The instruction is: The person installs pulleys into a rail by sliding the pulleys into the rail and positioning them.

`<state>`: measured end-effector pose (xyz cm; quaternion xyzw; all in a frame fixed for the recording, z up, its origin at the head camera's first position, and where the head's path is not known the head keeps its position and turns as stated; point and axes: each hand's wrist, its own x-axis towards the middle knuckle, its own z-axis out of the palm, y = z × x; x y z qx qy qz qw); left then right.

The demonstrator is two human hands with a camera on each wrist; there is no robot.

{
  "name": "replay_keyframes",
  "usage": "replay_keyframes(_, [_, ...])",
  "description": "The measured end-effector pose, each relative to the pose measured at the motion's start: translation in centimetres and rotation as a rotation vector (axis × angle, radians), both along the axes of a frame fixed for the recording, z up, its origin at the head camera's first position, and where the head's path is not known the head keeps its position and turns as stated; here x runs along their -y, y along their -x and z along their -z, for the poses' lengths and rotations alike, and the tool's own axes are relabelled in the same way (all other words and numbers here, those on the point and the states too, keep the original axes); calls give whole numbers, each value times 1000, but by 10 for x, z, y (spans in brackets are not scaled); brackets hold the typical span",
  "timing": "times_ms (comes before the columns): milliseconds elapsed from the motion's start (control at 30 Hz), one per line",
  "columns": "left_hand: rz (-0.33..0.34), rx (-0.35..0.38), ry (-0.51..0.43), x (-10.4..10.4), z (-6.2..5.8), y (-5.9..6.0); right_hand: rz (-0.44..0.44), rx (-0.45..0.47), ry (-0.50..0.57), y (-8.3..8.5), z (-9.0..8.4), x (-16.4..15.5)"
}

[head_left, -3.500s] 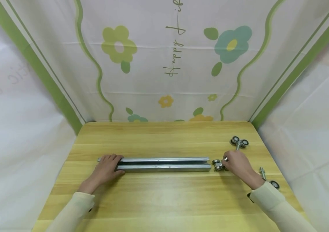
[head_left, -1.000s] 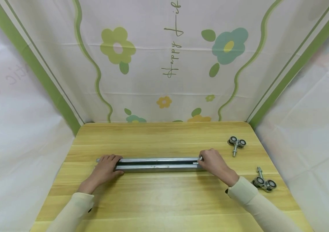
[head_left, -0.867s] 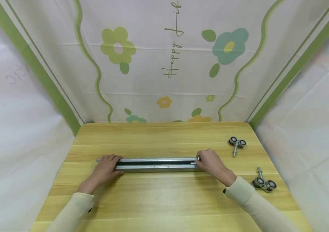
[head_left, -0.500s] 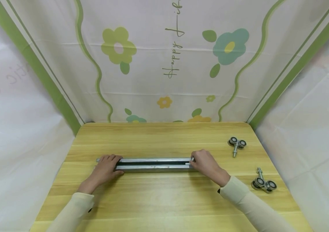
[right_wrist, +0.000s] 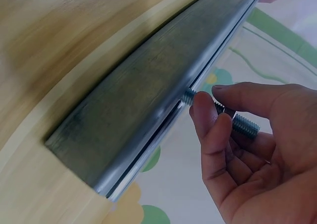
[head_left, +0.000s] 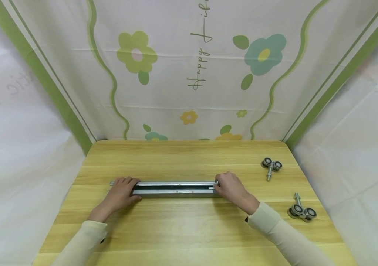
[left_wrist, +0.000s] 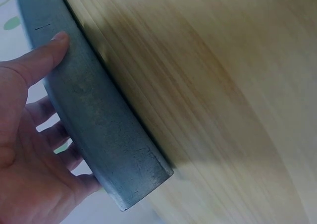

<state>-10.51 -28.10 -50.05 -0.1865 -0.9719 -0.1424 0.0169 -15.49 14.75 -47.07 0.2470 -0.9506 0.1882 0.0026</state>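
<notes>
A steel C-channel rail (head_left: 175, 192) lies lengthwise on the table, its slot facing up. My left hand (head_left: 120, 192) grips the rail's left end, thumb on the near side wall (left_wrist: 99, 120) and fingers over the far side. At the right part of the rail, my right hand (head_left: 233, 190) pinches the threaded bolt (right_wrist: 245, 126) of a roller trolley between thumb and fingers. The bolt stands out of the slot, and the trolley's wheels are hidden inside the rail. Past the right hand, the rail's end (right_wrist: 79, 159) shows bare in the right wrist view.
Two more roller trolleys lie on the right of the wooden table (head_left: 175, 229): one further back (head_left: 270, 167), its bolt toward me, the other nearer (head_left: 303, 212), its bolt pointing away. A flower-printed curtain (head_left: 189, 92) closes off the back, with white cloth at both sides.
My right hand has moved the trolley from beside the rail's right end into the slot, then leftward along it. My left hand has stayed on the rail's left end.
</notes>
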Motion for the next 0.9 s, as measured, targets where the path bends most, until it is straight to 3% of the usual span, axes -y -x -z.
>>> replay_keyframes(900, [-14,23,-7,-1,0,-1,-46,-37,-8,-3,3,33])
